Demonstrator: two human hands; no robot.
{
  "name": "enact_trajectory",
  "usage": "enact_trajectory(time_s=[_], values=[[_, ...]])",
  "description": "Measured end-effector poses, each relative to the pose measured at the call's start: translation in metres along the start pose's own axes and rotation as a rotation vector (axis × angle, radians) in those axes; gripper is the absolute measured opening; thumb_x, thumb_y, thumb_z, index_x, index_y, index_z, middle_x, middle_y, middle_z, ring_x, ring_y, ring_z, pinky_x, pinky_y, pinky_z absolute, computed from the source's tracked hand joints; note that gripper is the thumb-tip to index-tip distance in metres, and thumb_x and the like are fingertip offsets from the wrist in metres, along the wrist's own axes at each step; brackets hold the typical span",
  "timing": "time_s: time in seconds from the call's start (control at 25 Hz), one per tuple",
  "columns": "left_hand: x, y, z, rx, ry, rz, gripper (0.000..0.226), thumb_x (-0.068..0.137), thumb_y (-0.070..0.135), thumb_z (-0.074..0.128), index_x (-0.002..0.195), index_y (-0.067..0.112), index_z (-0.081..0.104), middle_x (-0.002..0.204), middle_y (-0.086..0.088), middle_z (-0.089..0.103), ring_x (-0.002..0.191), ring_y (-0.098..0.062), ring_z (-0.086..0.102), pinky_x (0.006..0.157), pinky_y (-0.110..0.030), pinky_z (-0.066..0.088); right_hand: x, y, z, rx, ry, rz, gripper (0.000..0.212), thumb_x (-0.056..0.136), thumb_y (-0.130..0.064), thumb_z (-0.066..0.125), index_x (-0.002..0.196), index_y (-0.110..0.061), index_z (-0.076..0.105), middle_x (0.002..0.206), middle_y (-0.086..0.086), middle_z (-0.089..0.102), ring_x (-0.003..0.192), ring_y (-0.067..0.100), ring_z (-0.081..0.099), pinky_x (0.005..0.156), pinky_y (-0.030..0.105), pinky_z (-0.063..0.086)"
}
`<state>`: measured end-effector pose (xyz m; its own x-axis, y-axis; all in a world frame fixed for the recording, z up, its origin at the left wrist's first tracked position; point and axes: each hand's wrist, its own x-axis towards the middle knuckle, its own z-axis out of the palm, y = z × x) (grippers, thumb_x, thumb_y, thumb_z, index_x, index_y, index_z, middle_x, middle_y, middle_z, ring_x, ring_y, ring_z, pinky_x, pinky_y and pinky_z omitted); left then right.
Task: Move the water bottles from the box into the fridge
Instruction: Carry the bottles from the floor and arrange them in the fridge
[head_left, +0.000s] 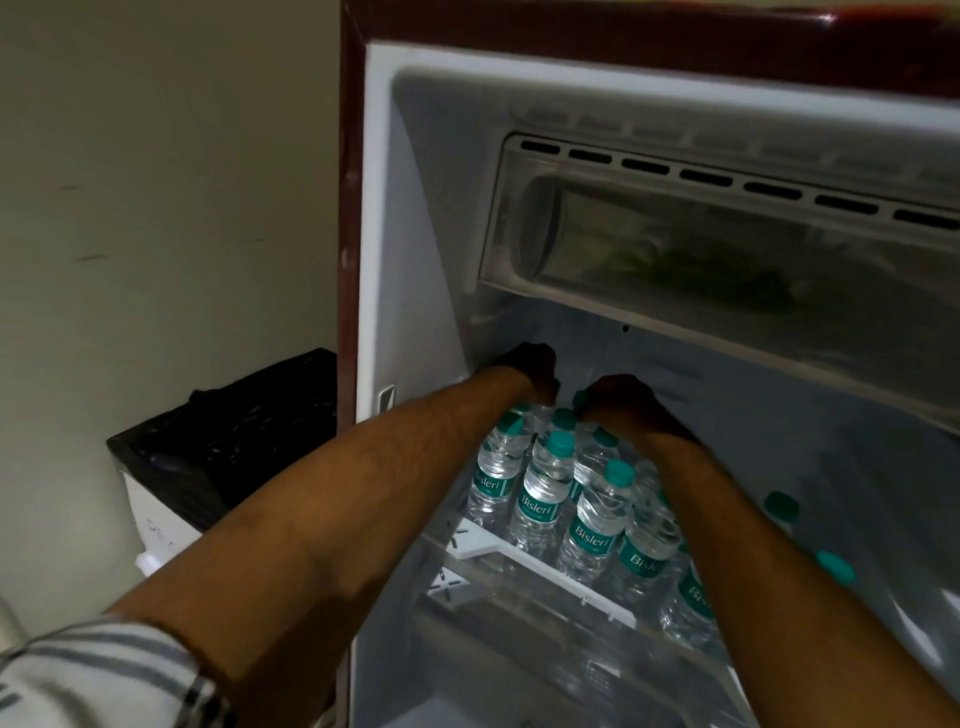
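Head view looked down into the open fridge, where both bare arms reached deep onto the upper shelf. The left hand was at the back left and the right hand just beside it, each with fingers curled down over what looked like a teal cap. Both hands were dark and partly hidden, so the grip could be judged only as a closed hold on a bottle top, not seen clearly. Bottles stood upright in tight rows on the shelf, labels facing out, with more along the right side under the right forearm. Above them sat a clear tray holding something green. A black-lined bin stood left of the fridge. No box was in view.

As a judgement, the step in hand was setting two bottles down at the back of the shelf. The next move would call for letting go without tipping the neighbours, drawing both arms out over the front rows, and turning to the box for more.
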<state>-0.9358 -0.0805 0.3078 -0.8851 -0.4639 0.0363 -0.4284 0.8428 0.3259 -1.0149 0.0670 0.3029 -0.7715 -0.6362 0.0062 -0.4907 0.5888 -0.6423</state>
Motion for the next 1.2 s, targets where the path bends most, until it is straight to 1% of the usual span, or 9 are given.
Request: enact_trajectory(time_s=[0.2,0.36,0.52,0.6,0.8,0.88,1.0,1.08,1.2], values=[[-0.003,0.001,0.005,0.027,-0.011,-0.02,0.038,0.093,0.031,0.067,0.122,0.007,0.06,0.12,-0.013,0.065,0.101,-0.027,0.063,0.087,-0.036,0.055,0.0,0.001,0.004,0.036,-0.005,0.007,0.014,0.088,-0.019,0.076,0.101,-0.014,0.075,0.085,0.004,0.072,0.065,0.012,0.068,0.049,0.02,0.049],[-0.008,0.003,0.001,0.021,-0.038,-0.05,0.036,0.09,0.023,0.073,0.12,0.007,0.062,0.118,-0.013,0.066,0.098,-0.026,0.066,0.079,-0.034,0.056,0.0,0.005,0.002,0.087,-0.001,0.003,0.027,0.085,-0.015,0.079,0.111,-0.017,0.071,0.105,0.008,0.071,0.073,0.016,0.07,0.051,0.02,0.05],[-0.017,0.008,-0.001,0.046,0.018,-0.033,0.041,0.092,0.024,0.068,0.128,0.009,0.057,0.128,-0.013,0.061,0.112,-0.027,0.061,0.088,-0.034,0.053,-0.006,0.005,0.0,0.043,0.024,-0.046,0.037,0.087,-0.022,0.076,0.123,-0.017,0.066,0.121,0.008,0.068,0.087,0.023,0.072,0.069,0.031,0.059],[-0.023,0.011,-0.006,0.001,0.066,-0.019,0.048,0.094,0.027,0.065,0.137,0.011,0.051,0.135,-0.011,0.056,0.119,-0.027,0.056,0.096,-0.035,0.05,-0.015,0.003,-0.001,0.046,0.094,-0.108,0.04,0.09,-0.025,0.074,0.127,-0.021,0.062,0.129,0.004,0.063,0.096,0.024,0.069,0.081,0.036,0.06],[-0.058,0.024,-0.02,-0.112,0.211,0.023,0.055,0.097,0.026,0.058,0.147,0.012,0.039,0.144,-0.013,0.048,0.129,-0.028,0.049,0.106,-0.036,0.043,-0.042,-0.012,-0.009,-0.032,0.334,-0.216,0.029,0.097,-0.018,0.06,0.126,-0.02,0.063,0.136,0.007,0.058,0.119,0.024,0.057,0.097,0.028,0.047],[-0.085,0.027,-0.019,-0.166,0.292,0.053,0.057,0.098,0.023,0.056,0.15,0.011,0.036,0.145,-0.013,0.048,0.13,-0.029,0.049,0.107,-0.034,0.042,-0.059,-0.021,-0.011,0.009,0.374,-0.202,0.028,0.098,-0.018,0.058,0.125,-0.02,0.064,0.137,0.006,0.057,0.121,0.024,0.056,0.096,0.024,0.044],[-0.133,0.029,-0.009,-0.209,0.42,0.079,0.056,0.096,0.018,0.057,0.149,0.011,0.041,0.141,-0.014,0.053,0.124,-0.029,0.054,0.101,-0.039,0.048,-0.096,-0.03,-0.003,0.117,0.458,-0.205,0.026,0.097,-0.017,0.059,0.122,-0.02,0.066,0.135,0.005,0.058,0.114,0.023,0.06,0.09,0.029,0.052],[-0.169,0.027,0.002,-0.206,0.464,0.115,0.051,0.094,0.017,0.058,0.143,0.01,0.048,0.136,-0.013,0.058,0.121,-0.028,0.057,0.097,-0.04,0.05,-0.128,-0.034,0.011,0.155,0.553,-0.261,0.025,0.096,-0.013,0.059,0.12,-0.016,0.066,0.13,0.006,0.061,0.11,0.023,0.062,0.083,0.025,0.049],[-0.226,0.02,0.022,-0.24,0.509,0.152,0.041,0.094,0.018,0.057,0.136,0.012,0.055,0.13,-0.009,0.063,0.118,-0.026,0.057,0.095,-0.039,0.051,-0.178,-0.033,0.041,0.2,0.622,-0.324,0.029,0.095,-0.01,0.059,0.123,-0.016,0.063,0.128,0.004,0.06,0.115,0.023,0.058,0.085,0.027,0.046]])
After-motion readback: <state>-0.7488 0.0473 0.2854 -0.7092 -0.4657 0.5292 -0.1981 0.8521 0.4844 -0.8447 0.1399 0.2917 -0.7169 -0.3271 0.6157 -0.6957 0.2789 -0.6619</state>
